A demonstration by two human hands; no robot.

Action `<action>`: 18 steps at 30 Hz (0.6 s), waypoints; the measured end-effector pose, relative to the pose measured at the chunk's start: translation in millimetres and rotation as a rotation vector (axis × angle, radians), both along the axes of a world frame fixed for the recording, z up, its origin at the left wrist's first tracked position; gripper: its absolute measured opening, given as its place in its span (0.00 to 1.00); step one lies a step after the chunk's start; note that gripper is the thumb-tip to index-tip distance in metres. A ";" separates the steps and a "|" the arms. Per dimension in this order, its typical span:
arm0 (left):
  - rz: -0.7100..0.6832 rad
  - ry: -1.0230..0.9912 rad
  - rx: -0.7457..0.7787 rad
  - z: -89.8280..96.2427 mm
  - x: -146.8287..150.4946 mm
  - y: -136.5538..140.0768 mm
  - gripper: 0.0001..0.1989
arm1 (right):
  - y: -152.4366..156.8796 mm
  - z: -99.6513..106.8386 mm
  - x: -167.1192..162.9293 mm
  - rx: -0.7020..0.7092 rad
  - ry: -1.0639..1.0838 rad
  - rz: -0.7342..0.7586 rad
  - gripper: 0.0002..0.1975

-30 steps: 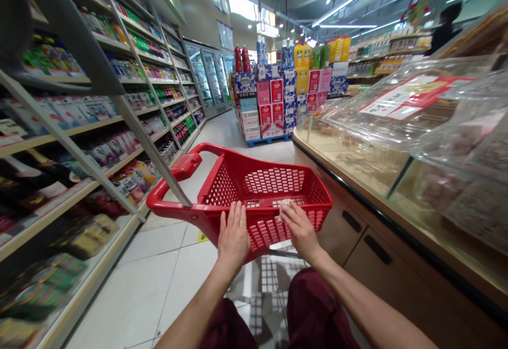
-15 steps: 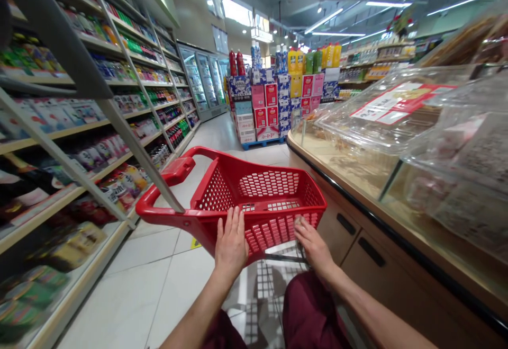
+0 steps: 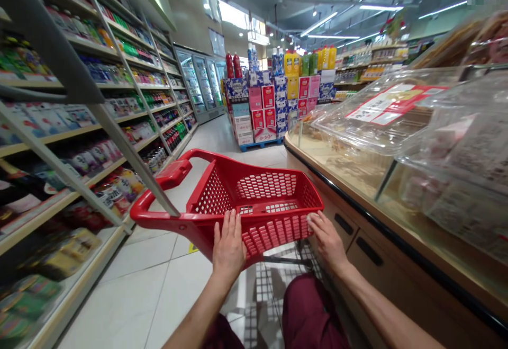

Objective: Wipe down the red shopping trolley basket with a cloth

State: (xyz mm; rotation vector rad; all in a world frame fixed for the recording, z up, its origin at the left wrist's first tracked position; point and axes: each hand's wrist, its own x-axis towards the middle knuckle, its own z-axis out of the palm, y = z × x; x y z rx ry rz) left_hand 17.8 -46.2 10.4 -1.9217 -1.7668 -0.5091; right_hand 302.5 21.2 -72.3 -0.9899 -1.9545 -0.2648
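Note:
A red plastic shopping basket cart (image 3: 278, 232) with perforated walls stands crosswise before my knees, its handle (image 3: 138, 208) to the left. My left hand (image 3: 229, 248) lies against the cart's near side wall, fingers stretched out and tips at the rim. At the right end of the same wall, just below the rim, is my right hand (image 3: 327, 239). Its fingers are bent and pressed round a small whitish wad (image 3: 310, 222), mostly hidden by the fingers. The inside of the basket shows no goods.
Shelves of packaged goods (image 3: 115, 100) line the left. A glass-edged counter (image 3: 301, 150) with clear plastic food boxes (image 3: 381, 105) borders the right. Stacked cartons (image 3: 262, 108) topped with bottles stand ahead on a blue pallet. A grey metal bar (image 3: 130, 155) slants across the left foreground.
My right hand has slid rightward along the cart's near wall to its end corner, with the whitish wad in it. My left hand stays on the wall. The view has shifted slightly.

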 end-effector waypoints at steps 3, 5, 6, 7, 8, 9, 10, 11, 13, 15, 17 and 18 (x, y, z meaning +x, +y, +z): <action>0.013 -0.006 0.013 0.6 0.2 -0.1 0.31 | 2.3 -0.9 2.8 -0.002 0.028 -0.046 0.21; 0.005 -0.001 0.006 1.3 -0.5 -0.9 0.31 | 0.5 -5.7 3.2 -0.027 -0.002 -0.031 0.21; -0.002 0.002 0.000 1.5 -1.1 -1.3 0.31 | -0.7 -6.7 3.0 -0.040 -0.008 -0.021 0.21; -0.006 0.004 -0.006 1.3 -1.7 -1.7 0.30 | -1.2 -5.4 2.7 -0.050 0.003 -0.019 0.20; -0.006 0.004 -0.013 1.0 -2.1 -1.9 0.30 | -0.6 -1.1 2.3 -0.051 0.037 -0.030 0.20; -0.001 0.001 -0.019 0.7 -2.3 -1.9 0.29 | 1.6 6.0 1.9 -0.045 0.090 -0.053 0.20; 0.007 -0.010 -0.027 0.9 -1.9 -1.8 0.29 | 5.2 15.1 1.6 -0.036 0.149 -0.084 0.20; 0.019 -0.032 -0.037 2.3 -0.9 -1.7 0.29 | 10.2 24.7 1.1 -0.026 0.197 -0.112 0.20; 0.038 -0.133 -0.086 11.6 4.3 -3.0 0.28 | 21.1 40.0 -1.4 -0.037 0.221 -0.139 0.19; -0.014 -0.326 -0.225 34.1 14.6 -9.3 0.26 | 29.2 44.9 -8.1 -0.087 0.176 -0.137 0.19; -0.208 -0.584 -0.461 70.4 29.7 -23.6 0.23 | 32.0 41.8 -19.3 -0.144 0.126 -0.089 0.19; -0.384 -0.724 -0.600 91.6 38.1 -33.7 0.21 | 32.0 39.8 -25.4 -0.167 0.102 -0.048 0.19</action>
